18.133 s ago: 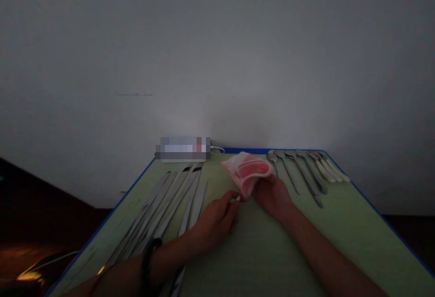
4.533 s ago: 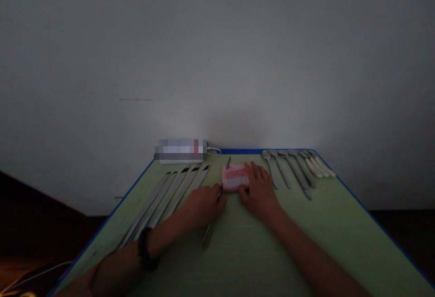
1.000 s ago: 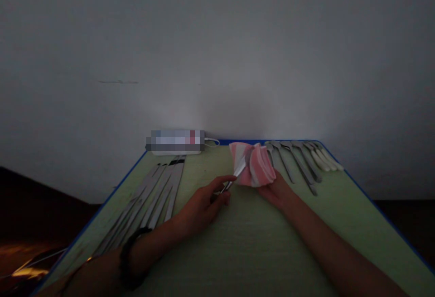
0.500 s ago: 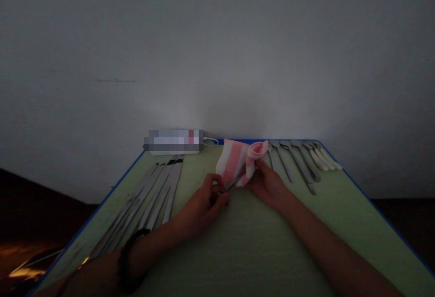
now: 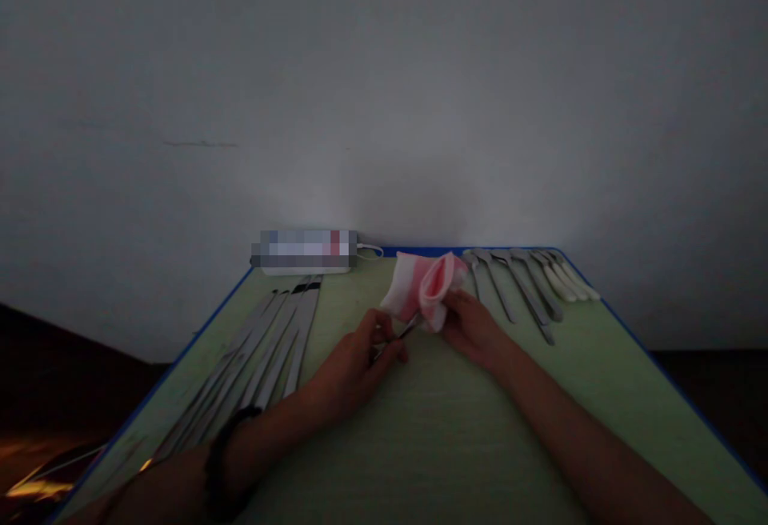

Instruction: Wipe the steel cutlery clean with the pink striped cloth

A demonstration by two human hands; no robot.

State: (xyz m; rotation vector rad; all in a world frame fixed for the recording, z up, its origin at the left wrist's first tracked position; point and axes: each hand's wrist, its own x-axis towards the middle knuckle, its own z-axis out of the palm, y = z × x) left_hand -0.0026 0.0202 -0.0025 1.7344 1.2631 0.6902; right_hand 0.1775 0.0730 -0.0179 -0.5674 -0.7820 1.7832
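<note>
Hands gripping cloth and, in the left, knife, the cloth's fold now more upright than before.

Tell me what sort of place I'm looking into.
Probably a dim room in a home, though I can't be sure: a green table stands at a plain wall, with spoons laid out near a striped cloth.
</note>
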